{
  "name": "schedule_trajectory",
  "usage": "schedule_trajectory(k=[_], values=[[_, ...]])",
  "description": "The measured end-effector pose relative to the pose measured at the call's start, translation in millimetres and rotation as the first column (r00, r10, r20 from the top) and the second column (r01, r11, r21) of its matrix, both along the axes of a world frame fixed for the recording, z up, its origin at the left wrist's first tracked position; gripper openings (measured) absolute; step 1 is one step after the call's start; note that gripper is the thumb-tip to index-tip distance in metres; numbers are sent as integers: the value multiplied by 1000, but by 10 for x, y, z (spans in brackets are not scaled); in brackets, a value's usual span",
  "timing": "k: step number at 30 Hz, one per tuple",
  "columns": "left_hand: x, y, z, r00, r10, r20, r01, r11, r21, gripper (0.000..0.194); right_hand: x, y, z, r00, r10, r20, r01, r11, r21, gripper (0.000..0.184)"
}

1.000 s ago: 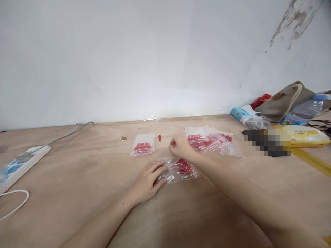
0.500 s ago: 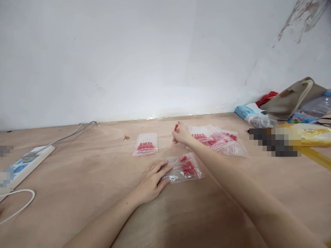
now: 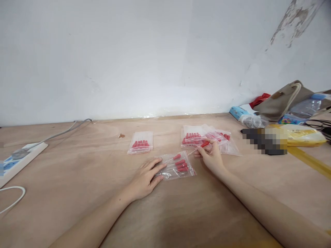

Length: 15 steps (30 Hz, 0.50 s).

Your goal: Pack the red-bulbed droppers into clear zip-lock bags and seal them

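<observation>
Left hand [image 3: 144, 179]: flat on clear plastic bag [image 3: 191, 168], hiding one end
Right hand [image 3: 212, 159]: pinching red-bulbed clear dropper [image 3: 205, 144]
Stem [image 3: 193, 151]: faint, perhaps touching bag

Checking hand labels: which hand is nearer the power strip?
Left. The left hand is right of the power strip; the right hand is farther right, holding a dropper.
</observation>
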State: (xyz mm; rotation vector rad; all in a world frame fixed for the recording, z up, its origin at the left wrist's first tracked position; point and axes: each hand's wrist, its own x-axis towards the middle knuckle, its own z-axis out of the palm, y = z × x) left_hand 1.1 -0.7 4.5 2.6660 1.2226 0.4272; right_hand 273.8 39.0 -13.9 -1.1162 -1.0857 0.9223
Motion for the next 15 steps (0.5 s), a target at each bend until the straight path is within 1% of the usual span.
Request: schedule_trajectory(k=[4, 7, 10, 13, 15], values=[[-9, 4, -20, 1000, 4, 4, -4, 1000, 6, 37, -70, 0, -100, 986, 167, -8, -167, 985, -47, 43], [-12, 0, -27, 1000, -5, 23, 5, 1000, 12, 37, -31, 0, -154, 966, 225, 128, -220, 974, -53, 35], [-9, -7, -25, 1000, -1, 29, 0, 1000, 12, 36, 47, 4, -144, 914, 225, 337, -229, 973, -28, 29], [-3, -10, -27, 1000, 5, 25, -6, 1000, 14, 36, 92, -9, -91, 823, 171, 542, -223, 974, 31, 25], [0, -10, -29, 1000, 3, 29, -3, 1000, 14, 36, 78, -31, -57, 760, 126, 637, -216, 974, 66, 23]])
